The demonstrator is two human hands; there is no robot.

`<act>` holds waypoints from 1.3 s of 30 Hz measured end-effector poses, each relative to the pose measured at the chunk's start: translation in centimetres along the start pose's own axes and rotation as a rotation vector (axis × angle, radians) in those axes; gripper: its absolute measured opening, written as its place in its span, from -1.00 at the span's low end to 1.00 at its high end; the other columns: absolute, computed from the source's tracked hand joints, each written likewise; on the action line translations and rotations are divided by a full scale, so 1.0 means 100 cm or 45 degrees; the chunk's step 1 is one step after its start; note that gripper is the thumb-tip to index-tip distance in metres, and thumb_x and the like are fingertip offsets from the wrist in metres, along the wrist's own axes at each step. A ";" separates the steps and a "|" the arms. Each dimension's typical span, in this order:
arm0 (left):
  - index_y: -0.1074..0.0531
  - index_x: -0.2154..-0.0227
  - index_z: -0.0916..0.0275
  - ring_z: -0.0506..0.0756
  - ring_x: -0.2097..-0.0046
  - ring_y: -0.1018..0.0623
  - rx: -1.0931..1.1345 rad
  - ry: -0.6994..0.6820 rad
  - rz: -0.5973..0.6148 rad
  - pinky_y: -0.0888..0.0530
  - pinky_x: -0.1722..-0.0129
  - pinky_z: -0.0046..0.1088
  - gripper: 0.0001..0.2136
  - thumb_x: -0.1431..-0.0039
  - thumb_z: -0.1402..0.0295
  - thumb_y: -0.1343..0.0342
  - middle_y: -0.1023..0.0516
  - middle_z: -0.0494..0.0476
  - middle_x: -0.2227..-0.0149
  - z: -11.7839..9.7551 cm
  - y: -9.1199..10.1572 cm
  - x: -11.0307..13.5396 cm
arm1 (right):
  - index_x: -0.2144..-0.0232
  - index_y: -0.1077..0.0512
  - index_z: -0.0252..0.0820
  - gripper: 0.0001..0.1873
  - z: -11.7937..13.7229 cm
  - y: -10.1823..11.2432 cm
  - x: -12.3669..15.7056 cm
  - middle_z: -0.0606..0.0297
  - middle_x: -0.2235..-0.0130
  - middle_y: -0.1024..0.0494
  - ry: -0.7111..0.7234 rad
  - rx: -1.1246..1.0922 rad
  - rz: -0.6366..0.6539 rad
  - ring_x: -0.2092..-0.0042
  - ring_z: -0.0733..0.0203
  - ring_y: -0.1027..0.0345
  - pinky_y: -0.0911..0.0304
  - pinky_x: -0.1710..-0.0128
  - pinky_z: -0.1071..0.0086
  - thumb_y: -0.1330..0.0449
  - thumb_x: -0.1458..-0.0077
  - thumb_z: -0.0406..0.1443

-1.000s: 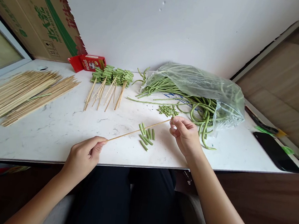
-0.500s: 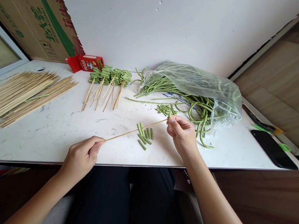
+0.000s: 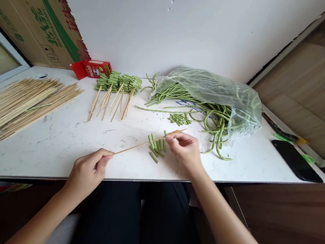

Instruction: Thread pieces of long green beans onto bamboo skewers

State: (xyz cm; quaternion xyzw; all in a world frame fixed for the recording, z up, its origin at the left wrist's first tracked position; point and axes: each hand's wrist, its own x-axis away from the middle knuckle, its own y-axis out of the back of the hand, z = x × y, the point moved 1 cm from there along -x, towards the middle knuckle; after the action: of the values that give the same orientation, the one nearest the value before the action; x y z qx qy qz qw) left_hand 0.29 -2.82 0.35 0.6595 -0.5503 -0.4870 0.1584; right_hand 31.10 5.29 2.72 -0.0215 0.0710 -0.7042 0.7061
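My left hand (image 3: 89, 169) is closed around the near end of a thin bamboo skewer (image 3: 131, 148), which slants up to the right. My right hand (image 3: 185, 150) pinches a short piece of green long bean (image 3: 165, 133) on the skewer, a little back from the pointed tip. The tip sticks out beyond my fingers. Just below the skewer, a few cut bean pieces (image 3: 153, 157) lie loose on the white table (image 3: 60, 145). My right fingers partly cover the bean piece and the skewer there.
Filled bean skewers (image 3: 113, 81) lie in a row beside a red box (image 3: 96, 69). Loose bamboo skewers (image 3: 20, 102) are heaped at left. A plastic bag (image 3: 213, 86) of long beans, a pile of bean ends (image 3: 179, 119) and a black phone (image 3: 295, 161) are to the right.
My right hand has moved left along the skewer with the bean piece, from the far tip toward the middle, so the point now shows past it. My left hand has stayed put.
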 end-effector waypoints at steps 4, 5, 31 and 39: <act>-0.54 0.28 0.20 -0.04 0.54 -0.46 0.032 0.004 -0.003 -0.41 0.47 -0.57 -0.80 -0.43 0.29 -0.06 -0.56 -0.04 0.50 -0.001 0.000 0.000 | 0.40 -0.63 -0.14 -0.60 -0.007 -0.013 0.008 0.28 0.41 -0.55 -0.042 -0.056 0.032 0.53 0.34 -0.15 -0.08 0.56 0.36 -0.52 0.01 0.04; -0.54 0.28 0.20 -0.04 0.54 -0.45 0.038 0.003 0.001 -0.40 0.47 -0.58 -0.79 -0.44 0.29 -0.06 -0.55 -0.05 0.51 -0.002 0.000 0.000 | 0.40 -0.64 -0.14 -0.62 -0.007 -0.013 0.008 0.28 0.41 -0.55 -0.035 -0.056 0.032 0.52 0.34 -0.15 -0.09 0.55 0.36 -0.52 0.00 0.03; -0.52 0.26 0.23 -0.07 0.53 -0.44 0.058 -0.035 -0.032 -0.39 0.46 -0.60 -0.83 -0.44 0.36 -0.07 -0.54 -0.07 0.49 -0.001 -0.003 -0.001 | 0.30 -0.68 -0.11 -0.69 -0.001 -0.020 0.009 0.17 0.11 -0.70 -0.016 0.091 0.187 0.14 0.10 -0.48 -0.37 0.22 0.28 -0.46 -0.09 -0.01; -0.49 0.24 0.23 -0.05 0.50 -0.48 0.075 0.043 -0.016 -0.39 0.43 -0.57 -0.83 -0.46 0.34 -0.05 -0.48 -0.07 0.51 0.001 -0.005 0.001 | 0.12 -0.68 -0.13 -0.71 0.016 0.012 -0.005 0.15 0.17 -0.67 0.193 0.963 0.176 0.18 0.06 -0.41 -0.30 0.22 0.23 -0.28 -0.22 -0.14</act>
State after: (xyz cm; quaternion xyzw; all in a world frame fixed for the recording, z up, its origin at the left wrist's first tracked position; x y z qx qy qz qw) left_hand 0.44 -2.73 -0.11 0.6755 -0.5575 -0.4603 0.1450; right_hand 32.52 5.72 4.20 0.2972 -0.1403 -0.6312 0.7026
